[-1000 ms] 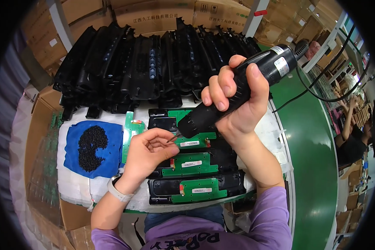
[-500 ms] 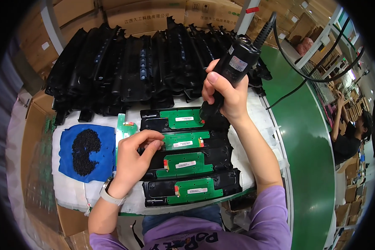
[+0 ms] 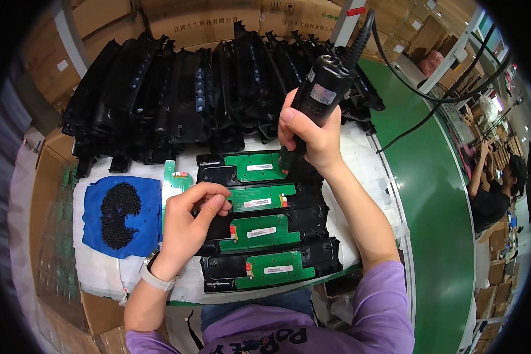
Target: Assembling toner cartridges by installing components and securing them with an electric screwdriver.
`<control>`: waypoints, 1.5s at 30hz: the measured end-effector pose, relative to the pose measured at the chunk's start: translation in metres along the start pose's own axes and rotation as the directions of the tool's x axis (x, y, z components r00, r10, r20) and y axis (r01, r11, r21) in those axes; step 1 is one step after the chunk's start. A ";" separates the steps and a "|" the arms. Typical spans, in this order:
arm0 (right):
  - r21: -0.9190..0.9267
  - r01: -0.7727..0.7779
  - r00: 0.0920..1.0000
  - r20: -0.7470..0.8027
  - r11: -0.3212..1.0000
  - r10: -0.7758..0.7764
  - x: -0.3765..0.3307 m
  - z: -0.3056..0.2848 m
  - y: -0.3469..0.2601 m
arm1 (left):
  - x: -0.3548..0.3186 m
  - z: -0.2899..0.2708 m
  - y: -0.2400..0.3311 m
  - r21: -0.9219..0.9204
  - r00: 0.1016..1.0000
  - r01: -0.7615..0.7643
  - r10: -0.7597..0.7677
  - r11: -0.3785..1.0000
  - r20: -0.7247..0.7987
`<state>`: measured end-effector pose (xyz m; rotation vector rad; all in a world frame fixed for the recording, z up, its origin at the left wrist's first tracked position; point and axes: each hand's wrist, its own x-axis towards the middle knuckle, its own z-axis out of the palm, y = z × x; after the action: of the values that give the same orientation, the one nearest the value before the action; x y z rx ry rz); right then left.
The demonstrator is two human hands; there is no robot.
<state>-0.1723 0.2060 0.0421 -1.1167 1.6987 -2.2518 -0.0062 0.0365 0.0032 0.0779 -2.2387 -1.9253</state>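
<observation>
Gripping a black electric screwdriver (image 3: 318, 100), the right hand (image 3: 312, 138) is clenched around its body at about 12 o'clock from the middle of the view, and the tool is held nearly upright with its tip set down at the right end of the topmost green circuit board (image 3: 256, 167). A black cable (image 3: 419, 88) is seen running from the tool's top toward 2 o'clock. Four black plastic housings are laid in a row on the table (image 3: 360, 153), one below another, each fitted with a green board; the second board (image 3: 259, 197), third board (image 3: 258, 231) and fourth board (image 3: 274, 269) are stacked toward 6 o'clock from the first. The left hand (image 3: 189, 227) is placed at 9 o'clock of these housings, fingers curled with the thumb and forefinger pinched together beside the left end of the second board; whether a screw is held between them cannot be told. A loose green board (image 3: 172, 180) is lying just beyond the fingers toward 11 o'clock. A blue cloth (image 3: 144, 218) with a heap of small black screws (image 3: 118, 213) is spread at 9 o'clock, near the left wrist. A long bank of black housings (image 3: 177, 100) is piled across the far edge at 11 to 12 o'clock, backed by cardboard boxes (image 3: 206, 20). A green conveyor belt (image 3: 436, 194) is curved along 3 o'clock, with another person (image 3: 498, 189) beyond it.
</observation>
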 end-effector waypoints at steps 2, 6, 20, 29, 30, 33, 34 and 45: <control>0.017 0.007 1.000 0.009 1.000 -0.007 -0.001 0.000 0.000 | -0.001 0.000 0.000 -0.033 1.000 -0.002 0.002 0.999 -0.001; -0.143 0.075 0.997 0.040 0.987 -0.070 -0.007 0.010 -0.003 | -0.001 0.003 -0.001 -0.160 0.999 0.002 -0.008 0.987 -0.040; 0.677 0.118 0.989 -0.018 0.726 -0.144 -0.024 0.029 -0.041 | -0.006 0.009 0.005 -0.316 0.992 0.094 -0.061 0.944 0.115; 0.579 0.061 0.998 -0.009 0.813 -0.068 -0.031 0.036 -0.043 | -0.007 0.010 0.000 -0.288 0.991 0.085 -0.050 0.954 0.128; 0.580 0.060 0.998 -0.007 0.812 -0.068 -0.030 0.037 -0.044 | -0.008 0.009 0.000 -0.261 0.991 0.075 -0.043 0.962 0.128; 0.598 0.060 0.998 -0.050 0.799 -0.037 -0.027 0.036 -0.043 | -0.011 0.009 0.006 -0.388 0.978 0.190 -0.141 0.902 0.152; 0.613 0.020 0.999 -0.033 0.789 0.000 -0.023 0.030 -0.043 | -0.010 0.010 0.009 -0.302 0.994 0.071 -0.042 0.951 0.103; -0.042 0.078 0.979 -0.186 0.996 -0.085 0.019 -0.031 -0.011 | -0.053 -0.132 -0.016 0.931 0.901 0.364 0.246 0.020 -0.358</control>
<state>-0.2007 0.2249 0.0577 -1.0276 1.7970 -2.4577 0.0679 -0.0860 0.0002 0.7284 -2.6672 0.2475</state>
